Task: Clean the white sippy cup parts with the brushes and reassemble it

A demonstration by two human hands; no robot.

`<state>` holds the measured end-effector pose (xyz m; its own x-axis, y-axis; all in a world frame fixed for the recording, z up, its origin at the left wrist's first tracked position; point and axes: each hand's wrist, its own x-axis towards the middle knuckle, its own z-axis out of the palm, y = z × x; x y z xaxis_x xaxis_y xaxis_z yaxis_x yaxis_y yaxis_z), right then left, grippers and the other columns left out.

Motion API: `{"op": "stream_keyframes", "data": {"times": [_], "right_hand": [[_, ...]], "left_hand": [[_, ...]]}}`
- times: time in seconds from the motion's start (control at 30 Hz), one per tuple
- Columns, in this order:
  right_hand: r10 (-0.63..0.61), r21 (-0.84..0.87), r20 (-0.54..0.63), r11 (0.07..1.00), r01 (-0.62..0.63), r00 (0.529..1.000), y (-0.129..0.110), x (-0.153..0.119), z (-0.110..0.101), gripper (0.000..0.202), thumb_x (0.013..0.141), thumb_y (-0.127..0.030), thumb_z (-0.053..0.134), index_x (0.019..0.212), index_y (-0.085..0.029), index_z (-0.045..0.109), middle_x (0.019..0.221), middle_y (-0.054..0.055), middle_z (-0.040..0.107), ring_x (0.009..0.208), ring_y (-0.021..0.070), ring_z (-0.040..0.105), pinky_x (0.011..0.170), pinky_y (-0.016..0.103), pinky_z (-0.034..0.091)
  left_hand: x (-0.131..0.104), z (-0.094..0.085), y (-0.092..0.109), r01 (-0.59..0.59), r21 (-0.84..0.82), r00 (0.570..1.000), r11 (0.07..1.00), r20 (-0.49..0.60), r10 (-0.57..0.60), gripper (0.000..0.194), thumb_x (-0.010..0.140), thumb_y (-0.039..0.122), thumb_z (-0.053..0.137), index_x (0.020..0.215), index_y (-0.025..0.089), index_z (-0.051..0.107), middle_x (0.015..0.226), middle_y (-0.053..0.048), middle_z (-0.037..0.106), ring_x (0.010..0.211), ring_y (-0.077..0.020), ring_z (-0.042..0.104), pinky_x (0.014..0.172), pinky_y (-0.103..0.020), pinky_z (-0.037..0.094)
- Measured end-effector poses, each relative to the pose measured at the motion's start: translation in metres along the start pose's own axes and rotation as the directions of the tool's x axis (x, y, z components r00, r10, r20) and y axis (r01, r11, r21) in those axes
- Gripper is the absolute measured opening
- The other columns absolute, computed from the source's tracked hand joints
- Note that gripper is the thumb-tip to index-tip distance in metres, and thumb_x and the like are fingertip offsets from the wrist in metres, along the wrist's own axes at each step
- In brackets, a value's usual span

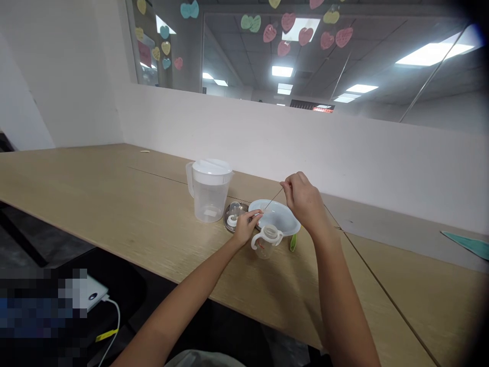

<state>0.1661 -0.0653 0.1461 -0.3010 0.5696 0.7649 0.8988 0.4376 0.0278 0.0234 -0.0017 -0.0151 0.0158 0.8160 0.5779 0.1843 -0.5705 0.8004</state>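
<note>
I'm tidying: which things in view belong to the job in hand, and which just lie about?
Job, likely:
thin held rod
clear white-handled bottle
oval white bowl
round metal dish
clear lidded jug
slim green object

Lying about, likely:
pale yellow scrap
flat teal item
pale boxy device

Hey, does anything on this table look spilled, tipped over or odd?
Nothing stands out: the lidded pitcher and the open, handled bottle both stand upright, and no spill or damage shows.

office-type room, by the look of it: one long table (95, 199), wood-toned, along a white wall (244, 137). one wide window (229, 56), heart-shaped notes (269, 33) stuck on; in its glass, a panelled ceiling (317, 61) with rectangular lights (282, 71).
</note>
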Motion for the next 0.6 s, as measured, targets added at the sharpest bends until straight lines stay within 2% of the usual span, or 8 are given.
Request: {"op": "stream_keyframes", "data": {"times": [0.13,0.23,0.33,0.43,0.5,0.6], "right_hand": [[-0.018,0.053,-0.043,0.998,0.020,0.999,-0.003,0.000,-0.004,0.022,0.093,-0.029,0.033,0.082,-0.017,0.048,0.084,0.007,0.052,0.065,0.0138,0.046,0.056,0.025,0.029],[-0.008,0.144,-0.163,0.989,0.032,0.987,-0.004,-0.002,-0.017,0.019,0.092,-0.029,0.036,0.080,-0.018,0.047,0.079,0.004,0.051,0.064,0.0132,0.046,0.058,0.025,0.032],[0.065,0.220,-0.336,0.975,0.011,0.940,-0.001,-0.007,-0.038,0.018,0.091,-0.031,0.039,0.080,-0.019,0.047,0.072,0.001,0.051,0.063,0.0123,0.046,0.061,0.026,0.034],[0.162,0.246,-0.396,0.967,-0.065,0.904,0.012,-0.010,-0.049,0.022,0.090,-0.036,0.040,0.080,-0.019,0.049,0.064,-0.001,0.050,0.058,0.0116,0.046,0.061,0.026,0.035],[0.252,0.266,-0.361,0.951,-0.159,0.898,0.029,-0.008,-0.042,0.024,0.089,-0.039,0.041,0.080,-0.019,0.051,0.060,-0.002,0.049,0.054,0.0111,0.046,0.060,0.025,0.035],[0.455,0.285,-0.221,0.876,-0.389,0.863,0.062,-0.005,-0.007,0.027,0.085,-0.041,0.043,0.076,-0.018,0.054,0.054,-0.003,0.050,0.051,0.0119,0.048,0.057,0.025,0.036]], "left_hand": [[0.001,0.000,-0.001,0.003,0.024,1.000,1.000,-0.008,-0.003,0.034,0.083,0.040,0.052,0.092,0.012,0.069,0.058,0.000,0.059,0.057,-0.0111,0.052,0.062,-0.021,0.040],[0.001,0.000,-0.002,-0.006,0.075,1.000,0.997,-0.004,0.006,0.032,0.083,0.040,0.051,0.086,0.013,0.069,0.057,0.000,0.060,0.058,-0.0115,0.053,0.062,-0.022,0.040],[0.000,-0.001,-0.002,-0.003,0.095,1.000,0.995,-0.002,0.003,0.032,0.083,0.040,0.050,0.085,0.014,0.070,0.059,0.000,0.062,0.059,-0.0118,0.055,0.063,-0.022,0.041],[0.000,-0.002,-0.001,0.017,0.089,1.000,0.996,0.005,-0.017,0.033,0.083,0.041,0.050,0.086,0.014,0.070,0.061,-0.001,0.064,0.059,-0.0120,0.056,0.062,-0.022,0.042],[0.000,-0.001,-0.003,0.029,0.074,1.000,0.997,-0.001,-0.029,0.034,0.082,0.042,0.051,0.087,0.014,0.070,0.065,-0.002,0.067,0.059,-0.0122,0.057,0.063,-0.022,0.043],[0.001,-0.001,-0.005,0.034,0.048,0.999,0.998,-0.010,-0.034,0.033,0.081,0.041,0.052,0.090,0.014,0.070,0.076,-0.004,0.070,0.060,-0.0122,0.058,0.064,-0.023,0.045]]}}
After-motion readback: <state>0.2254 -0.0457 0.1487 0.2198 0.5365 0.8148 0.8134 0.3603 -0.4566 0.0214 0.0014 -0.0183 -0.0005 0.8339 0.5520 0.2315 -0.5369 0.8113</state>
